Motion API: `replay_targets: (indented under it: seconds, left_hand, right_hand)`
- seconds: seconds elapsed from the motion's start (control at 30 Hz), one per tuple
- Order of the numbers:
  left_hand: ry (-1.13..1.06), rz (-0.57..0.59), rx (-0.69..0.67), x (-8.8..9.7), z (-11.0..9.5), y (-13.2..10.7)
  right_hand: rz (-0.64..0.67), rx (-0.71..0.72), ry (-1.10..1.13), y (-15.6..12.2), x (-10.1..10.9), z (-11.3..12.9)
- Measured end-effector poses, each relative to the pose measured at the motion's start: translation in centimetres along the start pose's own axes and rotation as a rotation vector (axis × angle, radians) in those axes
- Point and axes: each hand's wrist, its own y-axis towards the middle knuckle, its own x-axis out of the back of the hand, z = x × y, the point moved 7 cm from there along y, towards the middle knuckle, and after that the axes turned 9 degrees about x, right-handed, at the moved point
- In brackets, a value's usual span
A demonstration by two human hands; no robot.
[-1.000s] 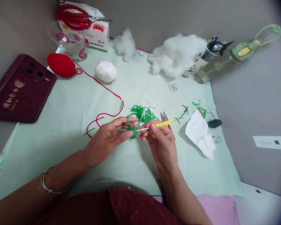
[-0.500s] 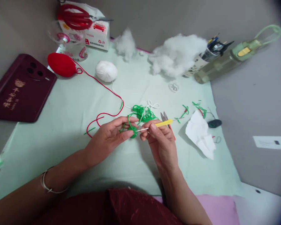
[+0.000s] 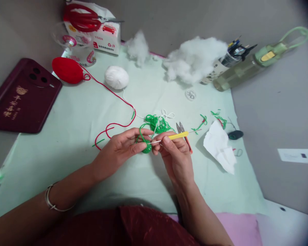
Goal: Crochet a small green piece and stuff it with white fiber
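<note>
Between thumb and fingers, my left hand (image 3: 120, 147) pinches a small round green crochet piece (image 3: 146, 147), with green yarn looped up over the fingers. My right hand (image 3: 176, 150) is closed on a crochet hook (image 3: 178, 135) with a yellow handle. The hook's thin metal shaft points left and its tip meets the green piece near my left thumb; the very tip is hard to make out. Just beyond both hands lies a loose tangle of green yarn (image 3: 157, 123), with a strand of white yarn (image 3: 166, 113) across it.
Small scissors (image 3: 181, 128) lie partly behind my right hand. Red yarn (image 3: 68, 70) and a white yarn ball (image 3: 116, 77) sit back left, near a dark red phone-shaped case (image 3: 25, 97). White stuffing (image 3: 195, 59), a bottle (image 3: 248, 70) and crumpled paper (image 3: 220, 147) are on the right.
The green piece has shifted slightly right and down and shows more of its round face. The hook has moved a little left in my right hand's grip.
</note>
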Motion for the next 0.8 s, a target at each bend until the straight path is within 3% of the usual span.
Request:
replay_targets:
  seconds: [0.17,0.5,0.8]
  left_hand:
    - [-0.086,0.061,0.000,-0.3,0.0,0.1]
    - [-0.134,0.104,-0.033,-1.1,0.2,-0.2]
    - [-0.078,0.052,0.001,-0.6,0.2,-0.4]
  right_hand:
    - [0.049,-0.144,0.145,0.1,-0.4,-1.0]
    - [0.120,-0.300,0.226,-0.2,-0.5,-2.2]
    - [0.162,-0.379,0.297,-0.7,-1.2,-2.5]
